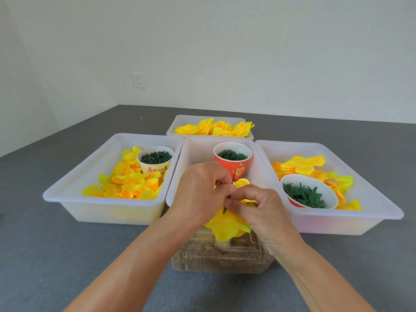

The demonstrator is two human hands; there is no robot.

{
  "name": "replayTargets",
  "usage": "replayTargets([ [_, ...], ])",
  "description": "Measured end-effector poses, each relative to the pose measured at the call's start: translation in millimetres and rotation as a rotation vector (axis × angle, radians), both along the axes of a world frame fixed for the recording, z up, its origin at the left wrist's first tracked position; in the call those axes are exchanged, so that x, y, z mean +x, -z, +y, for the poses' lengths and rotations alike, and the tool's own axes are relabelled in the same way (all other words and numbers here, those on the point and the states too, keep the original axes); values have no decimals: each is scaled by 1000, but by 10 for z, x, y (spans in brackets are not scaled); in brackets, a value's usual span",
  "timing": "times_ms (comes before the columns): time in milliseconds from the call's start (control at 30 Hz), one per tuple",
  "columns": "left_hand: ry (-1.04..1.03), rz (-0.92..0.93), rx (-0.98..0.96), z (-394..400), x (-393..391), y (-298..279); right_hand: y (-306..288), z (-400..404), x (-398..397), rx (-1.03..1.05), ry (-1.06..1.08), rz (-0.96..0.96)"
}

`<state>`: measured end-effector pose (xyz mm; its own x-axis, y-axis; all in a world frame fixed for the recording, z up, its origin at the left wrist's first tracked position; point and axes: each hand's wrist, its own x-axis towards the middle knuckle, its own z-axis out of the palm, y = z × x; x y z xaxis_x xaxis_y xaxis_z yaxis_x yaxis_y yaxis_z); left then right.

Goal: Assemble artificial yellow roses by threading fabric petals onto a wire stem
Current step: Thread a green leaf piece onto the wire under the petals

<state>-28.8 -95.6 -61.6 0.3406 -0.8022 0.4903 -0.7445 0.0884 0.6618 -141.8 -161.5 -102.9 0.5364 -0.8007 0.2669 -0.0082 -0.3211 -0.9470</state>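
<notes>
The wire stem (232, 181) stands near upright, tip toward 12 o'clock — left hand (200, 192) pinches it, right hand (258, 208) pinches a yellow petal (242, 183) against it.

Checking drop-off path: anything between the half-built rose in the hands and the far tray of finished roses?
Yes. The red cup of green rings stands upright in the middle tray, directly between the rose and the far tray. Lifting over it looks feasible.

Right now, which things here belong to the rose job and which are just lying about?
In use: thin dark wire stem, yellow fabric petals, left hand, right hand, red paper cup of green rings.
Idle: white wall socket, clear plastic box.
</notes>
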Motion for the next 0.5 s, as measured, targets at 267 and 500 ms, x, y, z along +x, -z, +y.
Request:
replayTargets([
  [267,68,-24,15,-3,65,-10,-2,-38,-12,-62,-46,-5],
  [500,94,-37,-6,-7,73,4,74,-23,-23,-182,-12,14],
])
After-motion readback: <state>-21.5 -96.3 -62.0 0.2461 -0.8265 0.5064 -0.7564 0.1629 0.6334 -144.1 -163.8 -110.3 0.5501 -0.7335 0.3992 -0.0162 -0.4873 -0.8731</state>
